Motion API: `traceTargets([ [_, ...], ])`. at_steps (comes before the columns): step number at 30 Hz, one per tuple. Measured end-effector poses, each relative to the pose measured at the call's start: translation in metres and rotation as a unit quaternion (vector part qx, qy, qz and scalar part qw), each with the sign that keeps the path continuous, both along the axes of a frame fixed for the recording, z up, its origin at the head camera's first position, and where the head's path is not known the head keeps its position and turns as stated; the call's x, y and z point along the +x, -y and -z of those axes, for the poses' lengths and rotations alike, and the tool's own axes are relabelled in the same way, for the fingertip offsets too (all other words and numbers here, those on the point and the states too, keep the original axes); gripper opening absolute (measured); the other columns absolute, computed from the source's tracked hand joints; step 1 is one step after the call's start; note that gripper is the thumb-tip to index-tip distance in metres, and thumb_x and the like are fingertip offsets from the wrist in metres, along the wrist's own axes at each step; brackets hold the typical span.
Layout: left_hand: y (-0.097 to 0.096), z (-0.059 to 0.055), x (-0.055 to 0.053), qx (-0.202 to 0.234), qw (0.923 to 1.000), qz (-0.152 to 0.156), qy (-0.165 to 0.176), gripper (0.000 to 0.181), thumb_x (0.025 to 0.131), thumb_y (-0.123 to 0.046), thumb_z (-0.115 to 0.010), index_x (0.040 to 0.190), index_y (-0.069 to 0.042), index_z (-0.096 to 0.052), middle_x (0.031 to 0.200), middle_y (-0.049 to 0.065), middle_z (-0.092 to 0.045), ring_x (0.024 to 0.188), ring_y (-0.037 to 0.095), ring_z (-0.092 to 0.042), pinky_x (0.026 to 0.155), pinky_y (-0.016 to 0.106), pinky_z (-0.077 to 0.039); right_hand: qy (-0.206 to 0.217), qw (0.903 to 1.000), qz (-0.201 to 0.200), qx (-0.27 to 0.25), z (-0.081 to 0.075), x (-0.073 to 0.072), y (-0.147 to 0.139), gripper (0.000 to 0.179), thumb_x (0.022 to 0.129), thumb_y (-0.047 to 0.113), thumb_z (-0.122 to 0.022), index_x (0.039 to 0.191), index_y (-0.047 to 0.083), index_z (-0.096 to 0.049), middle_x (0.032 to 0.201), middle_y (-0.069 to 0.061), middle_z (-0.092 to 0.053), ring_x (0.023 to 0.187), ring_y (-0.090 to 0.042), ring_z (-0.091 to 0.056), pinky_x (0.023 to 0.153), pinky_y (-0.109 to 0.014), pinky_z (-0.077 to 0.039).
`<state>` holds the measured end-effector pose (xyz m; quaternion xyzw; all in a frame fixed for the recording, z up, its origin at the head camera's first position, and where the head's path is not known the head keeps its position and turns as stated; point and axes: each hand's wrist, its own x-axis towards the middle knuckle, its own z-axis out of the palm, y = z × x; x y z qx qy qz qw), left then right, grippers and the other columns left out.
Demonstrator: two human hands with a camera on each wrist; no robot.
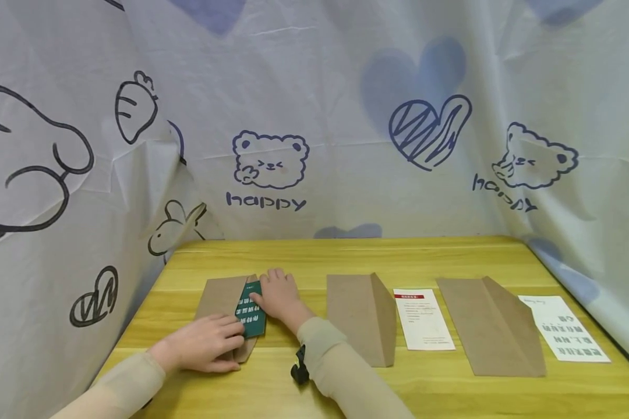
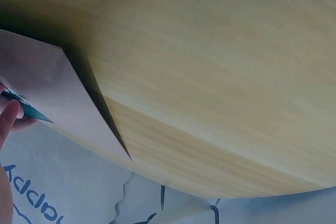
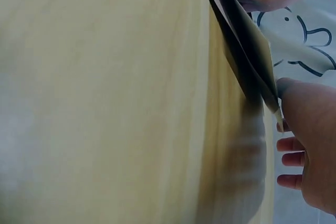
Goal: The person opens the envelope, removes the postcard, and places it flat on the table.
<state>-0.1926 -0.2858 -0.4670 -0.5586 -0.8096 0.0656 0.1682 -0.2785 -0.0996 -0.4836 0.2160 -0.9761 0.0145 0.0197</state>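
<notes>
At the left of the table lies a brown kraft envelope (image 1: 222, 294) with a green card (image 1: 253, 308) bearing white print at its right side. My left hand (image 1: 204, 343) grips the envelope's near part, its fingertips by the card's lower edge. My right hand (image 1: 283, 297) pinches the card near its far end, as the left wrist view also shows the green card (image 2: 34, 111) between fingertips. Seen from the right wrist, the envelope (image 3: 247, 40) stands edge-on between both hands, its mouth slightly parted. How deep the card sits in the envelope is hidden.
Right of my hands lie a second brown envelope (image 1: 353, 320), a white card with a red band (image 1: 424, 323), a third envelope (image 1: 487, 329) and a white card with grey print (image 1: 566, 331). A printed white curtain (image 1: 325, 116) encloses the wooden table (image 1: 272, 378).
</notes>
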Motion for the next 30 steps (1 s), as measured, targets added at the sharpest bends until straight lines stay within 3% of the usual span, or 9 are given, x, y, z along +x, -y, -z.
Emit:
traceTargets([
  [13,-0.002,-0.001,-0.001,0.003,0.9999,0.009,-0.012,0.033,0.089,-0.057,-0.062,0.092,-0.024,-0.066,0.094,-0.008,-0.060,0.086,0.010,-0.055,0.078,0.033,-0.053,0.012,0.9995,0.025,0.012,-0.004,-0.006,0.003,0.061,0.097,0.063,-0.038,0.138,0.019,-0.049,0.134,-0.002,-0.052,0.123,-0.019,-0.044,0.104,-0.039,-0.039],
  [30,0.000,-0.001,0.001,0.009,0.9999,-0.001,-0.010,0.032,0.088,-0.056,-0.063,0.090,-0.024,-0.063,0.091,-0.009,-0.058,0.085,0.010,-0.053,0.077,0.032,-0.051,-0.045,0.9988,-0.010,0.017,-0.008,-0.002,-0.003,0.052,0.097,0.057,-0.045,0.130,0.016,-0.049,0.122,-0.001,-0.053,0.112,-0.017,-0.047,0.095,-0.033,-0.043],
])
